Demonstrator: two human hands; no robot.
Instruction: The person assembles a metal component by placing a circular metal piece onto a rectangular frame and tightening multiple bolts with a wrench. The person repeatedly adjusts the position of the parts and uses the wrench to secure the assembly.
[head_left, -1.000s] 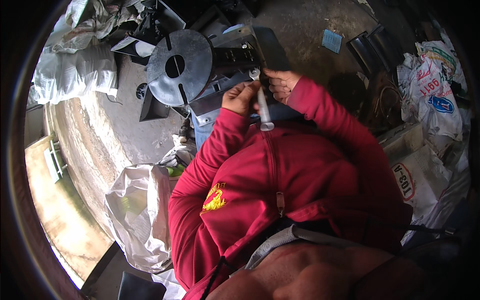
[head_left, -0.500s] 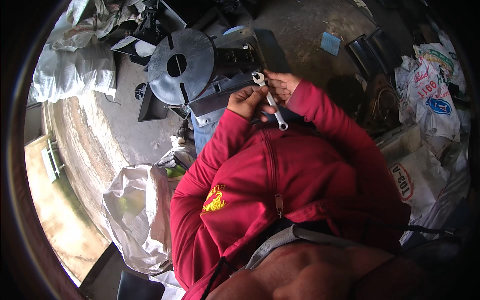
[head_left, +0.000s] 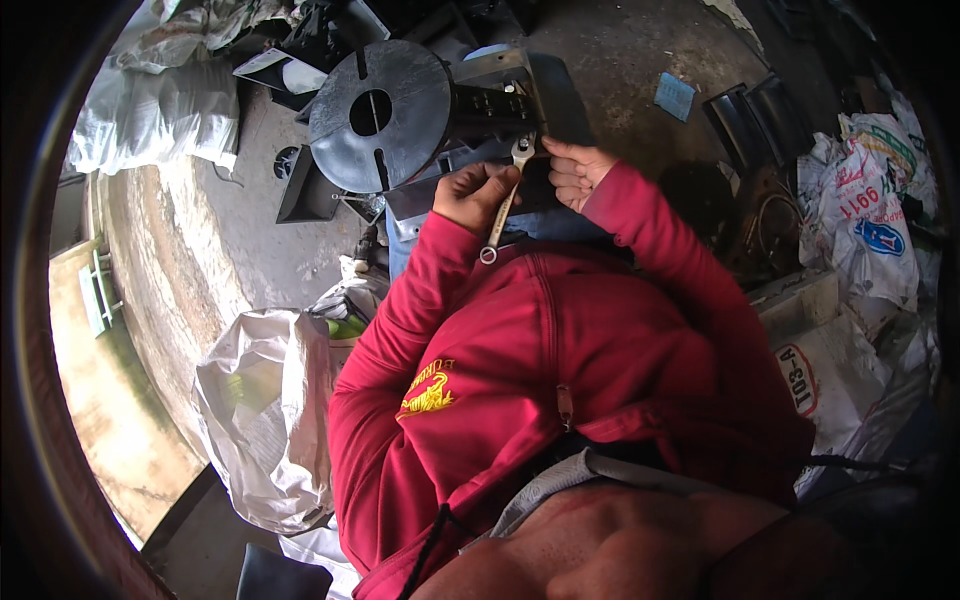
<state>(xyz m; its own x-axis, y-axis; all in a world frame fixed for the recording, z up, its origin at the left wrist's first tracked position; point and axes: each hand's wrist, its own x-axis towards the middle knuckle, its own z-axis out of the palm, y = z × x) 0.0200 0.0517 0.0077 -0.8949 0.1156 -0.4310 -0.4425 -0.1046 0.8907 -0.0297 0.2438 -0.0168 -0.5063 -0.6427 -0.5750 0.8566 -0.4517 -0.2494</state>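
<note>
A combination wrench [head_left: 503, 214] is gripped between thumb and fingers of my left hand [head_left: 474, 196]. Its open end points away from me, close to the black machine part [head_left: 492, 108], and its ring end hangs toward my jacket. Whether the open end touches a nut or bolt is too small to tell. Just right of the wrench head, my right hand [head_left: 580, 174] has its fingers curled and its thumb and forefinger pinched against the part's near edge; anything between them is hidden. A round black slotted disc [head_left: 410, 130] with a centre hole sits on the part's left end.
Black metal housings [head_left: 308, 190] lie on the floor left of the disc, with more beyond it. An open white sack [head_left: 265, 420] stands at my left. White printed sacks [head_left: 870, 225] and dark panels [head_left: 755, 120] are at the right. A blue sheet [head_left: 674, 96] lies on the floor.
The wrench has swung, its ring end going from lower right to lower left. My left hand has moved slightly left, and my hands are farther apart. The view has shifted a little.
</note>
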